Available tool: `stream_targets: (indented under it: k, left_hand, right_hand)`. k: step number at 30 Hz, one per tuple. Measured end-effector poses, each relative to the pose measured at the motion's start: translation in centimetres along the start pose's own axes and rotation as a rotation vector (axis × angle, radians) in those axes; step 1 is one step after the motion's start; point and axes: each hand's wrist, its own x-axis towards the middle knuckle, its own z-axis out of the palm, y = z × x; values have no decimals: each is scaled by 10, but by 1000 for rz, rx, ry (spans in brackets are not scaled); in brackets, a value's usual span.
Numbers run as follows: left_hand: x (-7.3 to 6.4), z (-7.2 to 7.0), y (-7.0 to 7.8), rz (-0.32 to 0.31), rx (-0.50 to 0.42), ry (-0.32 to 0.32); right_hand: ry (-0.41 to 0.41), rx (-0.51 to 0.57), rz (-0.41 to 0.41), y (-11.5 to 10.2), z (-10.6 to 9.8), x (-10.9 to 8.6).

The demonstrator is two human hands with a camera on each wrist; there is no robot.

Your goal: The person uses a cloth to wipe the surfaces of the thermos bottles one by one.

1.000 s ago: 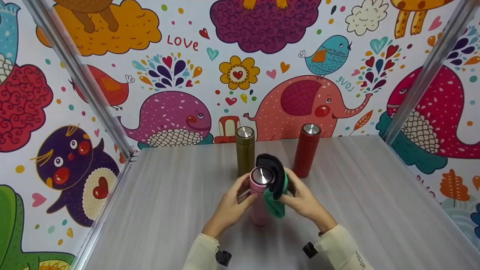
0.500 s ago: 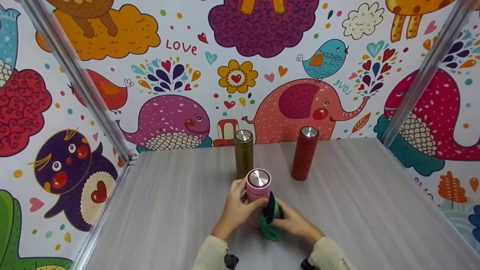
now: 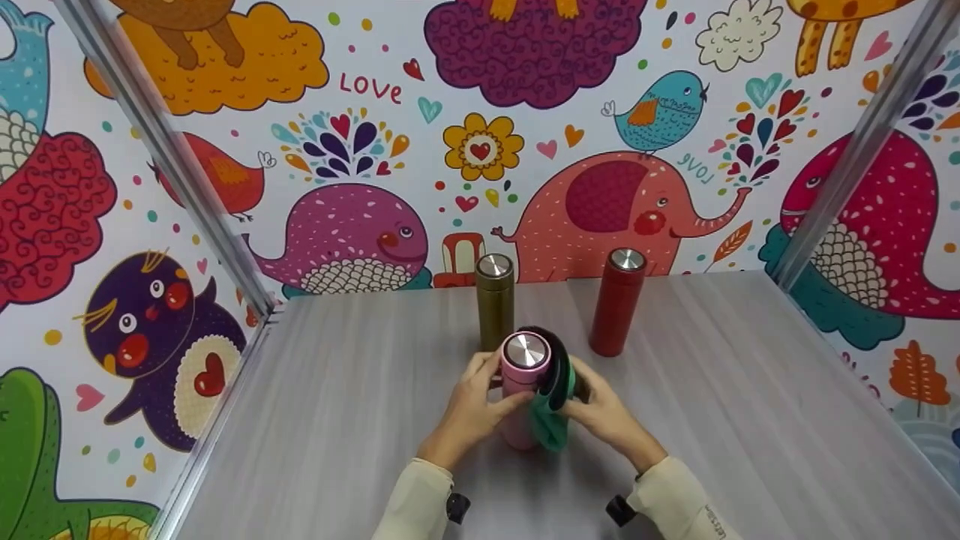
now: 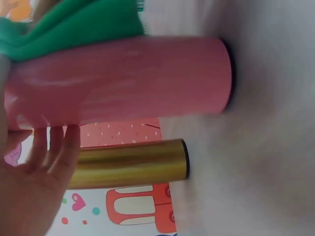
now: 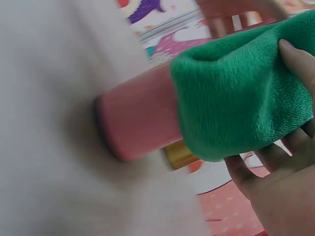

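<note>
A pink thermos bottle (image 3: 517,427) with a shiny steel-topped lid (image 3: 526,350) stands upright on the table in front of the person. The left hand (image 3: 469,412) grips its upper part from the left; in the left wrist view, the fingers (image 4: 66,152) curl behind the bottle (image 4: 147,78). On the other side, the right hand (image 3: 607,412) holds a green plush cloth with a black side (image 3: 551,424) against the bottle. Seen from the right wrist, the green cloth (image 5: 226,93) wraps over the bottle's upper body, with thumb above and fingers below it.
Behind the pink bottle stands an olive-gold thermos bottle (image 3: 495,307), partly overlapped by it. A red thermos bottle (image 3: 619,304) is farther right, near the back wall. The pale wood-grain table (image 3: 360,390) is enclosed by cartoon-printed panels with metal corner posts (image 3: 161,150).
The right hand slid the cloth down the bottle's side half a second ago, and now it is back up beside the lid. The left hand keeps its grip throughout.
</note>
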Motion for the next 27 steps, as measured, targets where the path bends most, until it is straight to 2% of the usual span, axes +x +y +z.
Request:
stream_targets:
  k: [5, 10, 15, 20, 24, 27]
  left_hand:
    - [-3, -2, -2, 44, -23, -9]
    - [-8, -3, -6, 21, -74, -34]
    - [-7, -5, -6, -17, -93, -27]
    - [-7, -9, -7, 9, -119, -10]
    - [-11, -8, -8, 45, -202, -4]
    - [-14, -5, -9, 37, -222, -8]
  right_hand:
    - [-25, 26, -63, -19, -6, 10]
    - [2, 30, -114, -36, -5, 17]
    - [32, 16, -132, -47, -3, 22]
    - [-5, -4, -121, -39, -2, 20]
    - [-55, -32, -60, -21, -2, 13]
    - [-89, -52, 4, -8, -1, 7]
